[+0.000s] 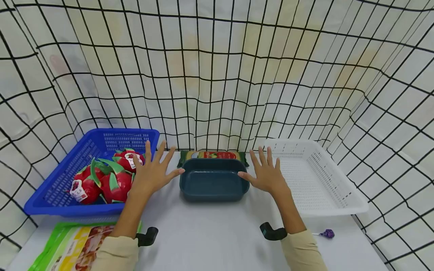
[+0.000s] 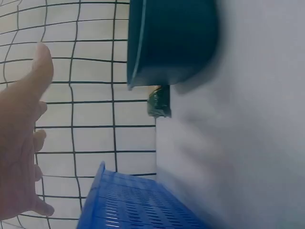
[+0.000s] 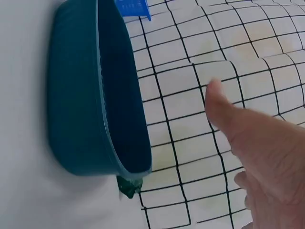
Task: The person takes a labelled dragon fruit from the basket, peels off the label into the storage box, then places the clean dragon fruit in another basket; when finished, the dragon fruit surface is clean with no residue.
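A dark teal rectangular tub [image 1: 214,184] stands in the middle of the white table, nothing inside it. My left hand [image 1: 150,173], fingers spread, hovers between the blue basket [image 1: 84,210] and the tub, its thumb near the tub's left rim. On the other side my right hand [image 1: 268,173] is spread too, thumb overlapping the tub's right rim in the head view. Both hands hold nothing. Behind the tub lies a green and yellow packet [image 1: 213,154], partly hidden by it. Several red dragon fruits with green leaves [image 1: 116,184] fill the blue basket.
A white basket [image 1: 305,180] stands at the right. A green and yellow food bag [image 1: 78,248] lies at the front left, partly under my left forearm. A purple lollipop [image 1: 327,233] lies near my right sleeve. Black wire mesh [image 1: 213,81] surrounds the table at the back and sides.
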